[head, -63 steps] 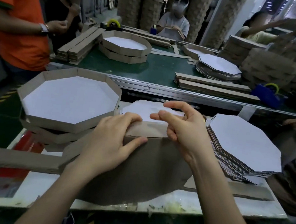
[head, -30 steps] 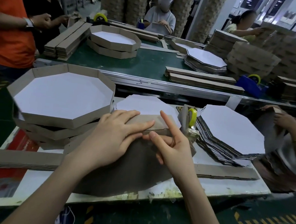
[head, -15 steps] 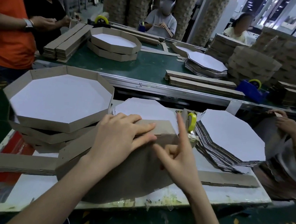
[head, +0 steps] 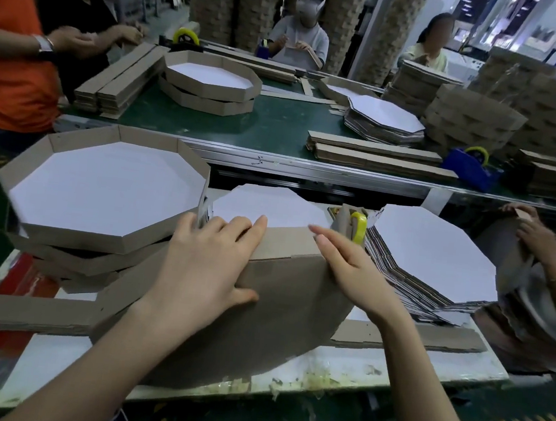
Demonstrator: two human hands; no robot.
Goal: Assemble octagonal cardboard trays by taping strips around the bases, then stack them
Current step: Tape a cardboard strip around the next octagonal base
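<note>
Your base [head: 286,314] stands tilted up at the front of the table [head: 407,368], brown underside toward you, squarely between your 2 arms. The strip [head: 287,242] is folded along its top edge, its long axis running left to right across you. The strip's loose tail drops away to the left and lies along the table past your left wrist.

Your left hand [head: 210,258] lies flat with straight fingers, pressing the strip down onto that edge. Your right hand [head: 349,269] presses at the strip's right corner with its fingers stretched out. The hands are apart, with about 1 side of the octagon between them. The right thumb may hook behind the board, but it is hidden.

The tape dispenser [head: 357,224] sits just beyond your right fingertips. I judge the right hand should fetch tape while the left holds the fold.
</note>
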